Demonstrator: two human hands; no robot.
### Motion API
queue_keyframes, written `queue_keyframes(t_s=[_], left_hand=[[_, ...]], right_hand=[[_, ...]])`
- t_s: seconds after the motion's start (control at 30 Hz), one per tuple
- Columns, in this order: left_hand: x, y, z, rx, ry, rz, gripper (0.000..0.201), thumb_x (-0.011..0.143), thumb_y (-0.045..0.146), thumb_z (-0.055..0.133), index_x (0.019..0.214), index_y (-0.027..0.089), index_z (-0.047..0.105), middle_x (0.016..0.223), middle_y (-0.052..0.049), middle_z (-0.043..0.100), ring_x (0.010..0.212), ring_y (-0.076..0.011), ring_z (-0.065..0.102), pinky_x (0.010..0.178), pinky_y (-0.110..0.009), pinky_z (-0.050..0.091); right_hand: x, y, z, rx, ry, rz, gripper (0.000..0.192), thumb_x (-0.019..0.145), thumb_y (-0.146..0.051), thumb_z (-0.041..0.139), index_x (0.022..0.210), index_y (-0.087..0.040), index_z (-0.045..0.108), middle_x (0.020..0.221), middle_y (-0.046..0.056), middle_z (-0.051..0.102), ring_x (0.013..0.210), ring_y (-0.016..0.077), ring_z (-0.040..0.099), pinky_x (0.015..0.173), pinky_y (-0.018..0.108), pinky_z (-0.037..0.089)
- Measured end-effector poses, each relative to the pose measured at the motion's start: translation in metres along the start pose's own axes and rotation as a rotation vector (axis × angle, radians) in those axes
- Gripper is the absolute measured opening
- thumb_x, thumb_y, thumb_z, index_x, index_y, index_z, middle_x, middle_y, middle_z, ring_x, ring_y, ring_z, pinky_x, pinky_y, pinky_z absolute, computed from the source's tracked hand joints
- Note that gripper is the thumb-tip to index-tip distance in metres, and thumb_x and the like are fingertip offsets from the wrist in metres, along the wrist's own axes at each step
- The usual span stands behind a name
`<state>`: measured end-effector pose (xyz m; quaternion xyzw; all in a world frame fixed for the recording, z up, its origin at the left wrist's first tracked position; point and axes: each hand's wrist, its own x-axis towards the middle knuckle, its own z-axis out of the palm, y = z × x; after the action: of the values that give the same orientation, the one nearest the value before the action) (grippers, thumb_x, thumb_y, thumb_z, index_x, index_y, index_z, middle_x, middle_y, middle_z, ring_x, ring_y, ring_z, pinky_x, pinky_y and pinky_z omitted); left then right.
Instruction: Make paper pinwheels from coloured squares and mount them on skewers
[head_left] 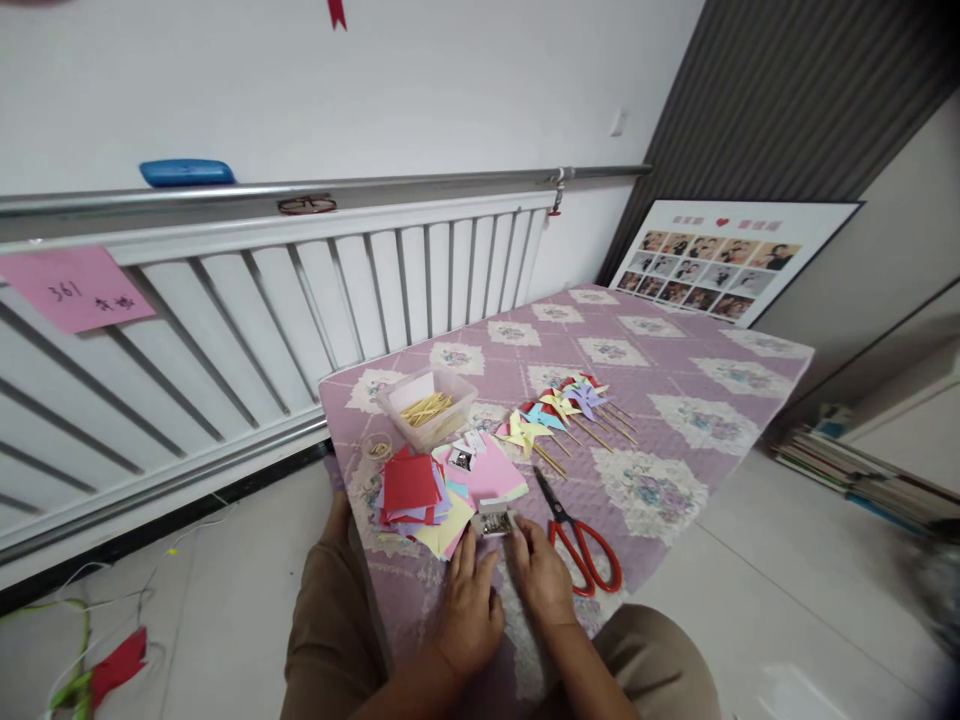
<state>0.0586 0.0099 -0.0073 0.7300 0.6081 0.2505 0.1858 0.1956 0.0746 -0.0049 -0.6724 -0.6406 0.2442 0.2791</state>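
Observation:
My left hand and my right hand rest side by side on the purple quilted table, fingertips touching a small clear box of metal pins. Whether either hand grips the box is unclear. Just beyond the box lies a stack of coloured paper squares, red, pink and yellow. Red-handled scissors lie right of my right hand. Several finished paper pinwheels on wooden sticks lie farther out.
A clear plastic tub of wooden sticks and a small round container stand at the table's far left. A white radiator runs behind. A photo board leans at the back right. Books lie on the floor.

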Motion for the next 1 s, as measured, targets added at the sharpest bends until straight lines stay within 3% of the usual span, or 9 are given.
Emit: queue_keyframes(t_s=[0.13,0.27,0.43,0.57,0.67,0.7,0.83,0.9,1.0], left_hand=[[-0.007,-0.003,-0.002,-0.001,0.017,0.052,0.064,0.070,0.000,0.046,0.133,0.015,0.049,0.159,-0.014,0.019,0.146,-0.0265,0.015,0.116,-0.051,0.027],[-0.013,-0.009,0.000,-0.009,0.030,0.103,0.064,0.069,0.000,0.047,0.131,0.015,0.051,0.158,-0.015,0.021,0.146,-0.0283,0.016,0.115,-0.053,0.028],[-0.027,-0.016,-0.001,-0.069,0.000,0.119,0.061,0.069,0.001,0.046,0.128,0.015,0.055,0.149,-0.015,0.039,0.140,-0.0280,0.032,0.113,-0.050,0.033],[-0.031,-0.010,-0.019,-0.267,0.004,0.046,0.055,0.070,0.006,0.049,0.122,0.020,0.058,0.128,-0.013,0.059,0.121,-0.0265,0.054,0.105,-0.045,0.044],[-0.016,0.006,-0.055,-0.497,0.107,-0.046,0.027,0.074,0.012,0.053,0.096,0.024,0.064,0.096,-0.007,0.068,0.094,-0.0244,0.063,0.086,-0.040,0.052],[-0.008,0.013,-0.072,-0.562,0.190,-0.095,0.018,0.075,0.013,0.053,0.086,0.023,0.063,0.086,-0.005,0.067,0.086,-0.0230,0.063,0.082,-0.039,0.052],[0.032,0.045,-0.153,-0.867,0.349,-0.127,0.005,0.080,0.023,0.058,0.080,0.018,0.060,0.074,0.000,0.060,0.072,-0.0146,0.056,0.070,-0.028,0.046],[0.049,0.064,-0.195,-1.055,0.320,-0.021,0.013,0.081,0.029,0.062,0.080,0.017,0.059,0.073,0.000,0.060,0.070,-0.0127,0.055,0.069,-0.025,0.046],[0.065,0.095,-0.247,-1.267,0.188,0.298,0.019,0.081,0.035,0.066,0.081,0.018,0.060,0.075,0.000,0.061,0.074,-0.0133,0.058,0.073,-0.028,0.048]], right_hand=[[-0.002,0.003,0.002,0.034,0.028,-0.027,0.039,0.094,-0.040,0.033,0.117,-0.019,0.057,0.111,0.010,0.072,0.101,0.0243,0.068,0.085,0.034,0.050],[-0.003,0.005,0.003,0.057,0.071,-0.028,0.039,0.093,-0.041,0.032,0.113,-0.018,0.056,0.105,0.011,0.073,0.095,0.0251,0.069,0.080,0.035,0.052],[-0.005,0.005,0.001,0.085,0.094,-0.039,0.032,0.093,-0.044,0.032,0.094,-0.022,0.055,0.084,0.007,0.072,0.077,0.0242,0.069,0.071,0.033,0.050],[-0.005,0.004,0.000,0.103,0.104,-0.046,0.031,0.092,-0.046,0.032,0.086,-0.023,0.053,0.075,0.006,0.069,0.069,0.0235,0.066,0.067,0.031,0.048],[-0.005,0.003,0.000,0.113,0.110,-0.042,0.030,0.092,-0.046,0.033,0.085,-0.024,0.052,0.073,0.006,0.068,0.068,0.0236,0.066,0.065,0.031,0.048],[-0.004,0.003,0.000,0.116,0.111,-0.039,0.030,0.091,-0.046,0.034,0.085,-0.024,0.052,0.073,0.005,0.068,0.068,0.0236,0.066,0.065,0.031,0.048],[-0.004,0.005,0.001,0.121,0.104,-0.033,0.029,0.090,-0.046,0.037,0.087,-0.024,0.054,0.072,0.005,0.069,0.068,0.0238,0.066,0.065,0.031,0.048],[-0.003,0.006,0.002,0.117,0.097,-0.032,0.029,0.090,-0.046,0.038,0.089,-0.023,0.056,0.076,0.006,0.070,0.070,0.0243,0.067,0.066,0.031,0.049],[-0.002,0.009,0.004,0.109,0.093,-0.033,0.031,0.090,-0.046,0.038,0.093,-0.022,0.057,0.081,0.008,0.072,0.074,0.0254,0.069,0.068,0.032,0.049]])
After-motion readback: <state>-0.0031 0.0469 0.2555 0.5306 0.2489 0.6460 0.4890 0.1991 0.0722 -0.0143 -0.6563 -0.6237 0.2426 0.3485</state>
